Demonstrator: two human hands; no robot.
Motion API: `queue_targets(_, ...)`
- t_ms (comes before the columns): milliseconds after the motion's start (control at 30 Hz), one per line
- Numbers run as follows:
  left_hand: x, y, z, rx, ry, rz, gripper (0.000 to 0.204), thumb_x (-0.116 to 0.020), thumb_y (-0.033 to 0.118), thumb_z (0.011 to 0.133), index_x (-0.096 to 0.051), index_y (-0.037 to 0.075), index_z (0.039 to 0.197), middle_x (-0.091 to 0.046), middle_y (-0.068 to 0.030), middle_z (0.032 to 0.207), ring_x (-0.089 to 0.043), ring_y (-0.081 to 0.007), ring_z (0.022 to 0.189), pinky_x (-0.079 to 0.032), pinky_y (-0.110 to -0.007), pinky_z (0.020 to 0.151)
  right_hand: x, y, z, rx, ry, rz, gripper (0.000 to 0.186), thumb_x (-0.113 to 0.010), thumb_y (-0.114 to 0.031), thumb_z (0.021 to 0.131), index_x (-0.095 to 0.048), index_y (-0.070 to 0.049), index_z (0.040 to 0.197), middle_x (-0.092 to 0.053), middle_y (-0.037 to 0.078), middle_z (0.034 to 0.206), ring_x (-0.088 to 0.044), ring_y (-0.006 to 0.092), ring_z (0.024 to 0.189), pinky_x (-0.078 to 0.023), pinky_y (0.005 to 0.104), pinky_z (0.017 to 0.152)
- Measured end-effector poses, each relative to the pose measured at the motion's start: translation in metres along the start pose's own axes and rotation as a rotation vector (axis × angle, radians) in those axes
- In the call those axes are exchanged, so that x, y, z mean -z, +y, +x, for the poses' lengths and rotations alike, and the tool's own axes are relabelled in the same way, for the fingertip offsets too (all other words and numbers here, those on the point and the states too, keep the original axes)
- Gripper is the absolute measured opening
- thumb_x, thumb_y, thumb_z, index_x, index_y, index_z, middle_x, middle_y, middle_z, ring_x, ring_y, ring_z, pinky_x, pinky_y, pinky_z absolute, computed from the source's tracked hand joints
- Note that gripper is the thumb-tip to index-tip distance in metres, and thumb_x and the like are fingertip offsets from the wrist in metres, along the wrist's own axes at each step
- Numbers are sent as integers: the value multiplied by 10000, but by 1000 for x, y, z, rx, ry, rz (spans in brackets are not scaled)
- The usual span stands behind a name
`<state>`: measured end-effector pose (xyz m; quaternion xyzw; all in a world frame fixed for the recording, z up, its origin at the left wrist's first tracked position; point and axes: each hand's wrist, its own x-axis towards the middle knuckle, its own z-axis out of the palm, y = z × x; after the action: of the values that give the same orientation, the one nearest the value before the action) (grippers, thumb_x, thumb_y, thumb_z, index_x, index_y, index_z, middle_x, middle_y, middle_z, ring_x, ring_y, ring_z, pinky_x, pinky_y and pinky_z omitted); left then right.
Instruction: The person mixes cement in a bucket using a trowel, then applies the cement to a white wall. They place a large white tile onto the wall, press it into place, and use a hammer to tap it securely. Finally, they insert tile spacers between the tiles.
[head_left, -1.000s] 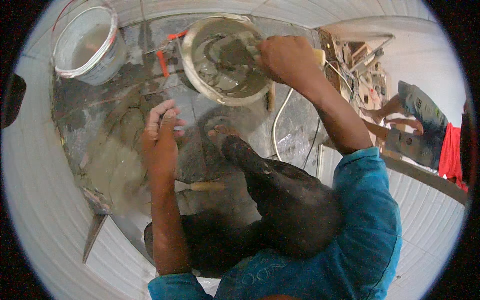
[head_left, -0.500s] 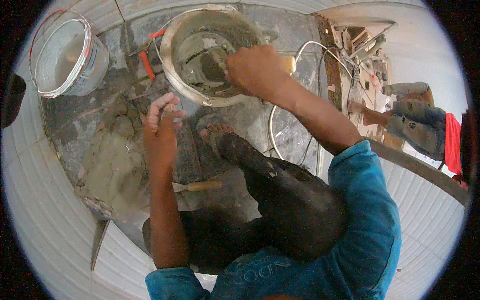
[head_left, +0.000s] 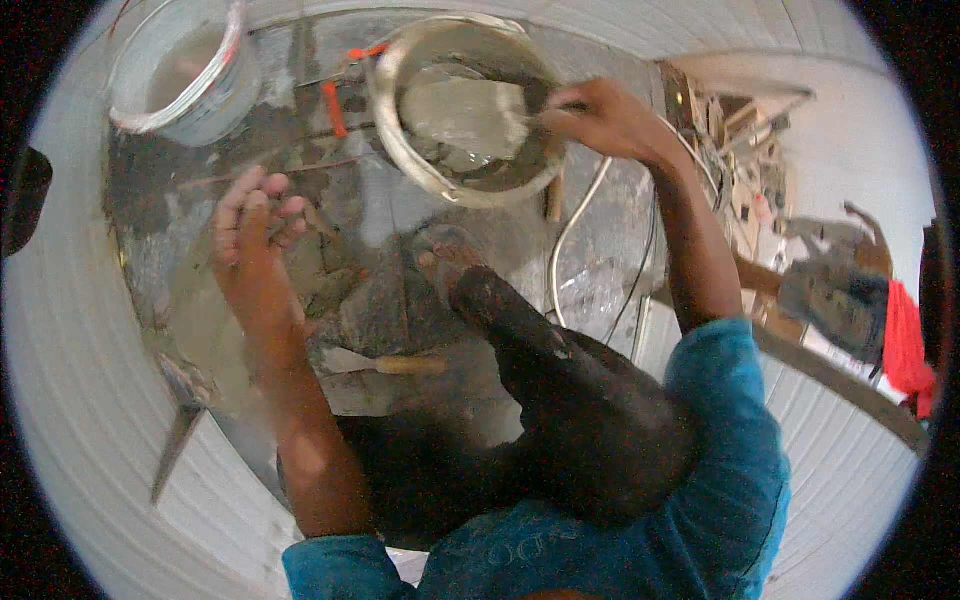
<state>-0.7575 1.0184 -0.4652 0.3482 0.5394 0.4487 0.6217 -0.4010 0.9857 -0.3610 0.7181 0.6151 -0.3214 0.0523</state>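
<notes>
My right hand (head_left: 595, 120) grips a mortar-caked trowel (head_left: 465, 115) inside a round bucket (head_left: 392, 110) of wet grey mortar, with pale mortar covering its blade. My left hand (head_left: 255, 215) is open, its slightly curled fingers apart and empty, raised over a spread of wet mortar (head_left: 195, 300) on the floor tiles. A scraper with a wooden handle (head_left: 410, 366) lies between that hand and my bent legs. My bare foot (head_left: 450, 255) rests just below the bucket.
A white pail (head_left: 215, 100) stands at back left. Orange-handled tools (head_left: 335, 108) lie beside the mortar bucket. A pale cable (head_left: 580, 220) crosses the floor near a debris-covered ledge (head_left: 735, 140). A co-worker's legs (head_left: 830, 290) are at right, and white tiled walls curve around.
My right hand has moved up and rightward, and the trowel blade now shows heaped with pale mortar in the bucket. My left hand has shifted leftward, away from the bucket.
</notes>
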Motion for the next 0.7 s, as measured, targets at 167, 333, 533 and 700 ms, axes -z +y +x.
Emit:
queue_targets(167, 43, 38, -13, -783, 421, 464, 219, -585, 186, 974, -638, 54, 1140, -690, -74, 984, -666, -172, 840, -536, -322, 725, 15, -67, -47, 186, 257, -191, 313, -623, -298, 944, -711, -48, 1109, -701, 171, 952, -648, 297, 851, -508, 404, 763)
queue_targets(333, 17, 59, -61, -1076, 179, 317, 187, -643, 196, 883, -632, 77, 1027, -666, -68, 877, -670, -217, 794, -539, -369, 683, -68, -119, -23, 385, 127, -181, 347, -657, -213, 905, -651, -78, 1224, -660, 133, 1212, -668, 344, 952, -525, 404, 839)
queue_targets(533, 24, 85, -86, -1072, 361, 333, 218, -702, 228, 739, -621, 105, 900, -643, -64, 763, -682, -269, 731, -539, -427, 616, -191, -212, 15, 754, 28, -297, 331, -632, -218, 908, -645, -102, 1218, -633, 117, 1240, -650, 341, 1033, -544, 424, 848)
queue_targets(700, 52, 99, -111, -1010, 461, 366, 167, -684, 221, 736, -617, 115, 846, -661, -70, 747, -687, -273, 691, -531, -449, 570, -259, -297, 12, 904, -31, -679, 341, -627, -237, 917, -632, -108, 1233, -620, 107, 1234, -625, 298, 1123, -544, 426, 878)
